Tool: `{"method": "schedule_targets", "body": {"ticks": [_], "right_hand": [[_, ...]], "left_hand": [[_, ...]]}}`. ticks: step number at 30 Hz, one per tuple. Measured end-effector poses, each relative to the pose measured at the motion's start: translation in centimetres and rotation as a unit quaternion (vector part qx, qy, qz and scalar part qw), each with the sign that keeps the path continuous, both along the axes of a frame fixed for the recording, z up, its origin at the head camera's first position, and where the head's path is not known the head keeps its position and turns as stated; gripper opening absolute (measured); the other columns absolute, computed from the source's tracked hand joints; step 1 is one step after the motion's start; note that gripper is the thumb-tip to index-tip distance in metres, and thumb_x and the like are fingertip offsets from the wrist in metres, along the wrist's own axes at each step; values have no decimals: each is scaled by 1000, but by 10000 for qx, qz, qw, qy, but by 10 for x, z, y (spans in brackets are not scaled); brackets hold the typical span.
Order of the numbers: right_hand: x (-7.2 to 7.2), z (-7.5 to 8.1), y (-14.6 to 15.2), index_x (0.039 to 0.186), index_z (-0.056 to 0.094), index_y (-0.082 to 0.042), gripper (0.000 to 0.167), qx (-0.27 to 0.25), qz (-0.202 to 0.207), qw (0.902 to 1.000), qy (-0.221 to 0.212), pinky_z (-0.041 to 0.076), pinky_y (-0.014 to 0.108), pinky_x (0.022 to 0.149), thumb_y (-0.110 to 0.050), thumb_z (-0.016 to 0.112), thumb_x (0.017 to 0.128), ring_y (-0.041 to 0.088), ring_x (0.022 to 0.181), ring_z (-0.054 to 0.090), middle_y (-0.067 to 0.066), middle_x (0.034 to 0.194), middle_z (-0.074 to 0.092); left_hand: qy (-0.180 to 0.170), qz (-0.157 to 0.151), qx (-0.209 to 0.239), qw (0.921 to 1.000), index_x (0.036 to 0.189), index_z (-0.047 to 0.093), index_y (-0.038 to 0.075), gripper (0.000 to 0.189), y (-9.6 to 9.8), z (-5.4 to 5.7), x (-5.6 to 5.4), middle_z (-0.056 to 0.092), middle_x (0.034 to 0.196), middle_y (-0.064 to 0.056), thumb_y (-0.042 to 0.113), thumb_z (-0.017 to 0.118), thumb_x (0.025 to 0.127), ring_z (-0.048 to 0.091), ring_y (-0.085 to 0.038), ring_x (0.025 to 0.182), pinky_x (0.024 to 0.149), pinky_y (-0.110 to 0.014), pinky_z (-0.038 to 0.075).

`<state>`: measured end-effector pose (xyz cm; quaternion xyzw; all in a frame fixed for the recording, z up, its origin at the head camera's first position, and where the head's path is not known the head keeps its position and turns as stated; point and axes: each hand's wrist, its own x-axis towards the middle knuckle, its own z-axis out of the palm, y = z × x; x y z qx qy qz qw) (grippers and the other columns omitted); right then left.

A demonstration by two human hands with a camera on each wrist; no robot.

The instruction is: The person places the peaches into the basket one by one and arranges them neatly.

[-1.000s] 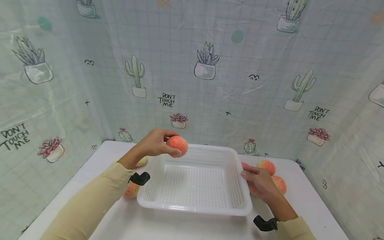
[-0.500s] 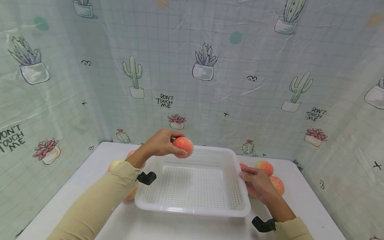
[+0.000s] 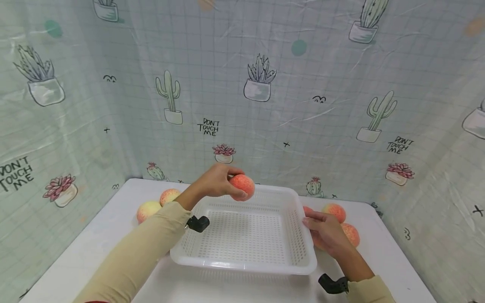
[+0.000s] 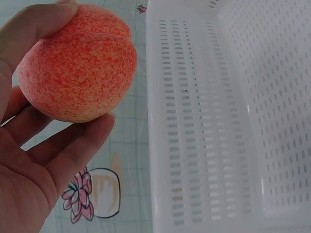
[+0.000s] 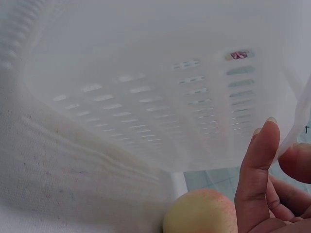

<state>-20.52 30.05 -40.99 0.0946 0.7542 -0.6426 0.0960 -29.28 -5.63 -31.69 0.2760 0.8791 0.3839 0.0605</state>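
A red, speckled peach (image 3: 243,187) is held between the thumb and fingers of my left hand (image 3: 215,181), over the far part of a white plastic basket (image 3: 242,265). In the left wrist view the thumb lies on top of the peach (image 4: 80,73) and the fingers support it from below, beside the basket wall (image 4: 204,121). My right hand (image 3: 327,232) pinches the basket's right rim; the right wrist view shows thumb and fingers (image 5: 260,170) around that edge. No fruit shows inside the basket.
Two peaches lie left of the basket, one yellowish (image 3: 147,211) and one redder (image 3: 169,196). Several more sit at the right, including a peach (image 3: 335,212) behind the right hand and another peach (image 3: 350,235) beside it. A cactus-print curtain (image 3: 242,105) surrounds the white table (image 3: 382,261).
My left hand has carried the peach rightward, from the basket's far left corner to farther over the basket. The right hand keeps its hold on the rim.
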Motion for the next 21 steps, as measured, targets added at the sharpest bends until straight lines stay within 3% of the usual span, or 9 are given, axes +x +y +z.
{"method": "schedule_targets", "body": {"ticks": [16,21], "right_hand": [[1,-1,1,150,48,2,57,16,-67,10000,59,61,46,97,-22,68,102,27,113,73,23,145,61],[0,0,0,149,50,3,55,-67,-66,9999,88,62,44,96,-19,68,102,25,110,73,23,143,62]], "left_hand": [[-23,-299,207,9993,117,78,12,46,36,-12,-11,79,104,-3,21,92,74,71,-9,83,74,-24,59],[20,-246,99,9996,118,78,13,46,45,-14,-13,79,105,-1,22,91,74,70,-9,84,75,-24,57]]}}
